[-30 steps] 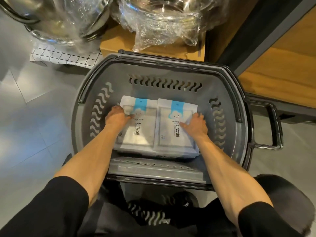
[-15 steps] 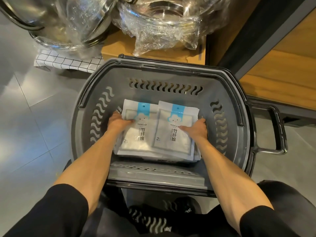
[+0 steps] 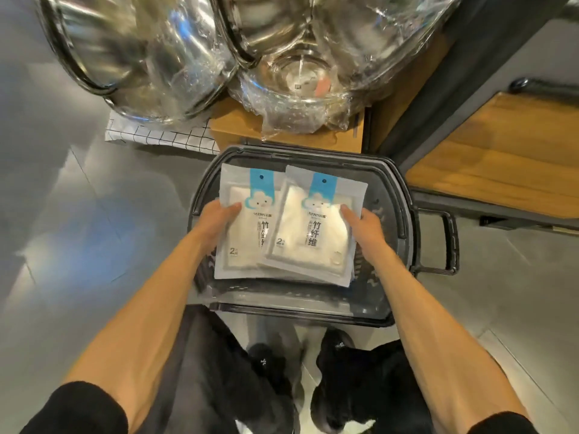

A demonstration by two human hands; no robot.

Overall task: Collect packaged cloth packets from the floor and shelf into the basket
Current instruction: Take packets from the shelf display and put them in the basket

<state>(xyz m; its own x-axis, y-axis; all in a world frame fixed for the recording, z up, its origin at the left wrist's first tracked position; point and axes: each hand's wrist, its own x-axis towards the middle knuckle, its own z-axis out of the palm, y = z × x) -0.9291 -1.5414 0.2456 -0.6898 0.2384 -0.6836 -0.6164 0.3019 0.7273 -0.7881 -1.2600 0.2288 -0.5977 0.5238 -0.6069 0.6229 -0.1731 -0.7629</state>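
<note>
Two white cloth packets with blue cloud labels are held side by side above the grey basket [image 3: 404,214] on the floor. My left hand [image 3: 216,222] grips the left packet [image 3: 241,239] by its left edge, thumb on top. My right hand [image 3: 365,225] grips the right packet [image 3: 313,233] by its right edge; this packet overlaps the left one and tilts slightly. More packets seem stacked under each, but I cannot tell how many. The basket's inside is mostly hidden behind the packets.
Plastic-wrapped steel pots [image 3: 297,57] sit on a cardboard box [image 3: 238,130] just beyond the basket. A grid-patterned package [image 3: 156,137] lies on the floor to the left. A wooden shelf [image 3: 501,158] runs along the right. The basket handle [image 3: 448,242] sticks out right. My black shoes [image 3: 338,349] are below.
Both hands have lifted the packets up out of the basket bottom to above its rim. My head has risen, so the basket looks smaller and farther below.
</note>
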